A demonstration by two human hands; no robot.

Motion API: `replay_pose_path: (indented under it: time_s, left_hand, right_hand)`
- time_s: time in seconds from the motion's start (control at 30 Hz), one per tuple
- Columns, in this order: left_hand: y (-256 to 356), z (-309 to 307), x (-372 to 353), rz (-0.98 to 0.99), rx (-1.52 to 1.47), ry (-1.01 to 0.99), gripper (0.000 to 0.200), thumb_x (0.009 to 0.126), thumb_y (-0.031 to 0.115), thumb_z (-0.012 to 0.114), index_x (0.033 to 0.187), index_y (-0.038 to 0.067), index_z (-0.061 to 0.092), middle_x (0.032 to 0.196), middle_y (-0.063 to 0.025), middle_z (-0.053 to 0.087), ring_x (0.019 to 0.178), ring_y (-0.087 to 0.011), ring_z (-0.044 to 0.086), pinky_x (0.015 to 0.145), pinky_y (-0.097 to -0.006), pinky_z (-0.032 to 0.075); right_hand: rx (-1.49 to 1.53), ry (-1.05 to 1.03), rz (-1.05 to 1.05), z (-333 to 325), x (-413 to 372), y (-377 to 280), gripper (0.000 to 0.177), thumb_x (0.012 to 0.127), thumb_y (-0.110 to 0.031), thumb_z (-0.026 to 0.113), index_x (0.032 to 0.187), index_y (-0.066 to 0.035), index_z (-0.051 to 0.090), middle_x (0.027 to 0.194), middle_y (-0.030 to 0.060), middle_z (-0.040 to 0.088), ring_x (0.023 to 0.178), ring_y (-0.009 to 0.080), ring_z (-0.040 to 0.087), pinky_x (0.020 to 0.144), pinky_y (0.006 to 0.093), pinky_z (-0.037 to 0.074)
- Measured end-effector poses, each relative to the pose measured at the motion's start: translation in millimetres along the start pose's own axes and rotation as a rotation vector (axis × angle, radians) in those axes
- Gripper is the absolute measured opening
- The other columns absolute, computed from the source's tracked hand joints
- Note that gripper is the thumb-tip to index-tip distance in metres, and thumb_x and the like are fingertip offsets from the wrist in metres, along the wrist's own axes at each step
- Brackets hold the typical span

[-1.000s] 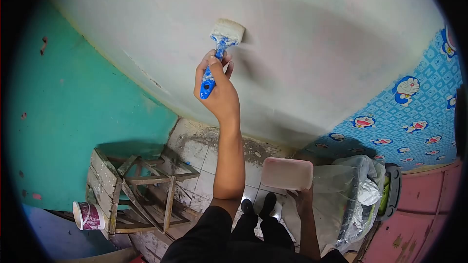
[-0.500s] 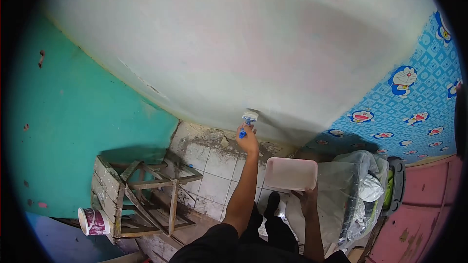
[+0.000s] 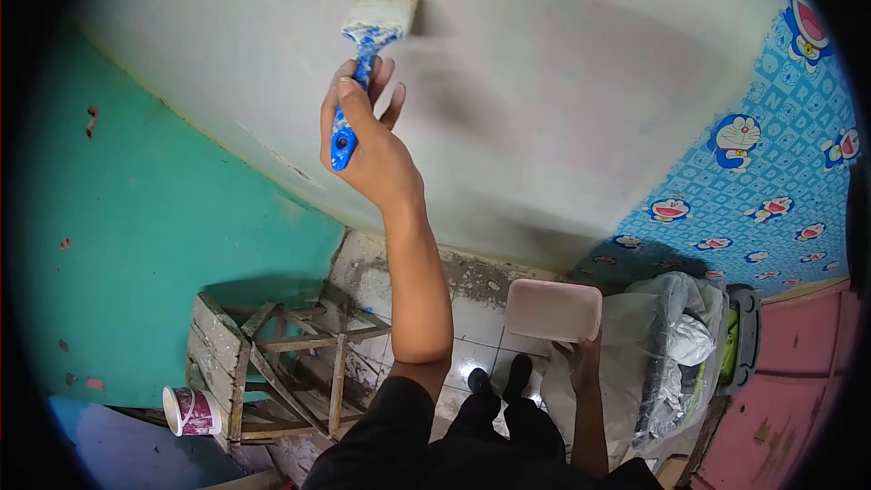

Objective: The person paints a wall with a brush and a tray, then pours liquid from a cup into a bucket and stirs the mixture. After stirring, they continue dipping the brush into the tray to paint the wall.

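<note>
My left hand (image 3: 372,132) is closed around the blue handle of a wide paintbrush (image 3: 367,63), raised against the pale wall (image 3: 544,82). Thick whitish paint coats the bristles and spatters the handle's upper part; the bristles overlap the wall surface. Lower and to the right, my right hand (image 3: 581,358) grips the near edge of a shallow pink plastic tub (image 3: 553,310). The tub is tilted so its inside faces me, and its interior looks pale. Most of the fingers of my right hand are hidden beneath it.
A paint-spattered wooden stand (image 3: 299,363) lies at left by the green wall (image 3: 163,245), beside a white and purple bucket (image 3: 192,411). Plastic-wrapped goods (image 3: 680,354) stand at right. Blue cartoon wallpaper (image 3: 726,191) covers the right side. My feet are on dirty tiles (image 3: 476,327).
My left hand has carried the paintbrush from low near the wall's foot up and leftward, higher on the wall. The tub stays in my right hand, slightly shifted as the view moved.
</note>
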State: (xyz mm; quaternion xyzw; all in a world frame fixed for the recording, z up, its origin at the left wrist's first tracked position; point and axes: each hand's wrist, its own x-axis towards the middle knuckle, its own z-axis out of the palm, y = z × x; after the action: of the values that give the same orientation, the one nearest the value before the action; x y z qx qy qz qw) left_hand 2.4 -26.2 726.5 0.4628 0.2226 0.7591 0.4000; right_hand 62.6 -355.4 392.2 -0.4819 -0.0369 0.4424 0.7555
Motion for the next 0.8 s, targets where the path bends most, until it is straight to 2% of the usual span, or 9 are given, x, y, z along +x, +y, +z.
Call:
replay_pose_path:
  time_s: [0.07,0.13,0.3,0.47,0.53,0.6,0.63,0.73,0.8]
  left_hand:
    - [-16,-5,-1,-0.019,-0.001,0.018,0.039,0.103,0.026,0.049,0.121,-0.007,0.059,0.11,-0.0179,0.068,0.101,-0.0234,0.069,0.078,-0.0351,0.059]
    - [-60,-26,-13,-0.084,0.009,0.045,0.04,0.104,0.027,0.048,0.121,-0.007,0.059,0.111,-0.017,0.068,0.102,-0.0225,0.069,0.078,-0.0347,0.06]
    - [-190,-116,-111,-0.217,0.154,0.056,0.038,0.105,0.026,0.047,0.122,-0.006,0.06,0.115,-0.016,0.066,0.104,-0.02,0.066,0.079,-0.0342,0.06]
    - [-296,-216,-215,-0.515,0.258,0.133,0.034,0.103,0.023,0.051,0.117,-0.008,0.06,0.109,-0.016,0.067,0.097,-0.022,0.068,0.079,-0.0342,0.059]
    - [-318,-238,-223,-0.626,0.246,0.154,0.033,0.103,0.022,0.052,0.112,-0.008,0.06,0.105,-0.0158,0.068,0.091,-0.0217,0.069,0.077,-0.0329,0.058]
    - [-326,-252,-212,-0.697,0.188,0.14,0.031,0.102,0.022,0.053,0.107,-0.008,0.061,0.099,-0.0152,0.069,0.084,-0.0209,0.07,0.073,-0.0314,0.058]
    - [-314,-243,-196,-0.639,0.185,0.126,0.03,0.102,0.022,0.053,0.104,-0.007,0.061,0.096,-0.0146,0.069,0.082,-0.0202,0.07,0.071,-0.0303,0.057]
    - [-246,-183,-111,-0.463,0.245,0.045,0.028,0.102,0.02,0.052,0.1,-0.007,0.061,0.089,-0.0138,0.069,0.08,-0.0192,0.07,0.069,-0.0285,0.057]
    - [-182,-141,-62,-0.371,0.23,0.072,0.029,0.103,0.019,0.051,0.101,-0.008,0.062,0.088,-0.0145,0.069,0.079,-0.0197,0.07,0.068,-0.0271,0.057]
  right_hand:
    - [0.003,0.003,-0.008,1,0,-1,0.074,0.085,-0.026,0.059,0.148,-0.013,0.022,0.137,0.0149,0.042,0.124,0.0349,0.051,0.096,0.0578,0.049]
    - [0.012,0.006,-0.008,-1,1,2,0.074,0.085,-0.026,0.059,0.148,-0.013,0.022,0.137,0.0148,0.042,0.124,0.0348,0.051,0.096,0.0579,0.049]
    - [-0.034,-0.005,0.004,2,7,2,0.074,0.085,-0.027,0.059,0.148,-0.012,0.023,0.137,0.0153,0.043,0.124,0.0338,0.051,0.096,0.0562,0.05]
    - [-0.059,0.004,0.016,-7,14,9,0.077,0.083,-0.027,0.06,0.149,-0.013,0.022,0.137,0.0154,0.043,0.123,0.0335,0.052,0.095,0.0541,0.051]
    - [-0.042,-0.001,0.019,-8,17,13,0.078,0.083,-0.027,0.061,0.149,-0.013,0.022,0.137,0.0153,0.044,0.122,0.0335,0.053,0.095,0.0538,0.051]
    - [-0.038,-0.001,0.028,-5,19,14,0.077,0.083,-0.026,0.061,0.149,-0.013,0.022,0.137,0.0153,0.044,0.122,0.0334,0.053,0.094,0.054,0.051]
    - [-0.036,0.002,0.035,-4,18,13,0.077,0.083,-0.026,0.061,0.149,-0.013,0.022,0.136,0.0153,0.044,0.121,0.0333,0.053,0.094,0.0541,0.051]
    - [-0.047,0.008,0.061,4,18,9,0.074,0.083,-0.026,0.06,0.147,-0.013,0.024,0.135,0.015,0.045,0.121,0.0331,0.054,0.094,0.0546,0.051]
    - [-0.048,-0.011,0.047,8,21,5,0.072,0.083,-0.026,0.059,0.145,-0.013,0.025,0.134,0.0147,0.045,0.121,0.0331,0.054,0.094,0.0554,0.051]
